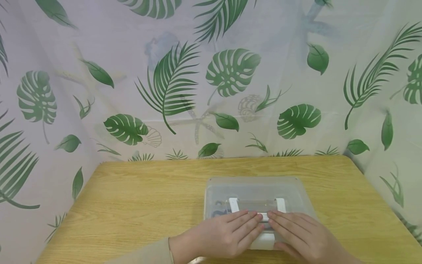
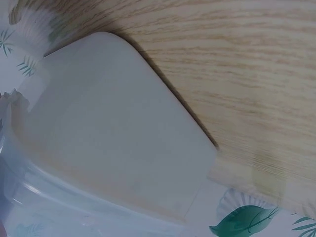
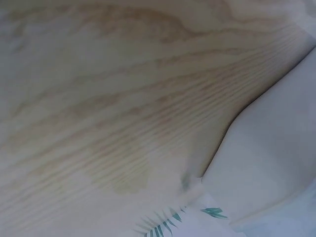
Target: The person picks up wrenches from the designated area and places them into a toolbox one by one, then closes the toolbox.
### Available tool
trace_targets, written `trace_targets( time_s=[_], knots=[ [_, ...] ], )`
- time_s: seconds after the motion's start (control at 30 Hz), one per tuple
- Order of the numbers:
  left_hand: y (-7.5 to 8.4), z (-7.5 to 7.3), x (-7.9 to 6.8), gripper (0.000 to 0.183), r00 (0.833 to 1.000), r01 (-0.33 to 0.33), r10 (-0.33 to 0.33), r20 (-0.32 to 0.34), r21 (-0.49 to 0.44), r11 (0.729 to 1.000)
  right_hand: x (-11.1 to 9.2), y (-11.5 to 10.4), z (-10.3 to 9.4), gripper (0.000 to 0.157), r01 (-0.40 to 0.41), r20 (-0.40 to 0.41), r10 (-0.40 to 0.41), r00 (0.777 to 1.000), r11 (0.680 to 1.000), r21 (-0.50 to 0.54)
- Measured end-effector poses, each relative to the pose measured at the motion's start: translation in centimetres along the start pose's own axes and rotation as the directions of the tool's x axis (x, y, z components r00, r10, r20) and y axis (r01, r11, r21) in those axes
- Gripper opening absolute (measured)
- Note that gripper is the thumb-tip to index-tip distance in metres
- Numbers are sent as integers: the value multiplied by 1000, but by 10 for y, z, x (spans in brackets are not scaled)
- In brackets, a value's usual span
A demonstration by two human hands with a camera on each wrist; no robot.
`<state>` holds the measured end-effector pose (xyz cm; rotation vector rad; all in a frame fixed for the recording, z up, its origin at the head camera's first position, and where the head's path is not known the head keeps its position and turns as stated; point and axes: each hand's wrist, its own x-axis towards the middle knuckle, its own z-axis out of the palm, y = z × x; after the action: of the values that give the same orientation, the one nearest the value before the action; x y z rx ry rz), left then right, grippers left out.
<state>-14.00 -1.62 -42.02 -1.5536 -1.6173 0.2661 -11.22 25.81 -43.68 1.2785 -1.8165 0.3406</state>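
Note:
A translucent plastic storage box with a lid and a white-ended carrying handle stands near the front of the table. Through the lid, some dark bluish contents show at the left, too blurred to name. My left hand lies over the front left of the box, its fingers straight and together, tips at the handle's middle. From the other side my right hand mirrors it, fingers extended onto the handle, thumb lower at the front. A white latch shows between the hands. Neither wrist view shows the fingers.
The wood-grain table extends to both sides of the box and behind it. A pale leaf-printed cloth hangs behind and at the sides of the table. Smooth pale surfaces fill part of the left wrist view and right wrist view.

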Motion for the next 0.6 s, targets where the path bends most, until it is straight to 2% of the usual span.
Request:
trace_targets(
  time_s=[0.13, 0.3, 0.6],
  knots=[
    [-1, 0, 0, 34, 1000, -1, 1, 10, -8, 1000, 1, 1, -1, 46, 10, -1, -10, 1000, 1000, -6],
    [-2, 0, 0, 33, 1000, -2, 2, 12, -16, 1000, 4, 3, 0, 44, 43, -41, -44, 998, 999, -27],
    [-4, -2, 2, 32, 1000, -11, 12, 10, -23, 1000, 1, 0, 0, 51, -7, 2, 7, 1000, 1000, -7]
  ],
)
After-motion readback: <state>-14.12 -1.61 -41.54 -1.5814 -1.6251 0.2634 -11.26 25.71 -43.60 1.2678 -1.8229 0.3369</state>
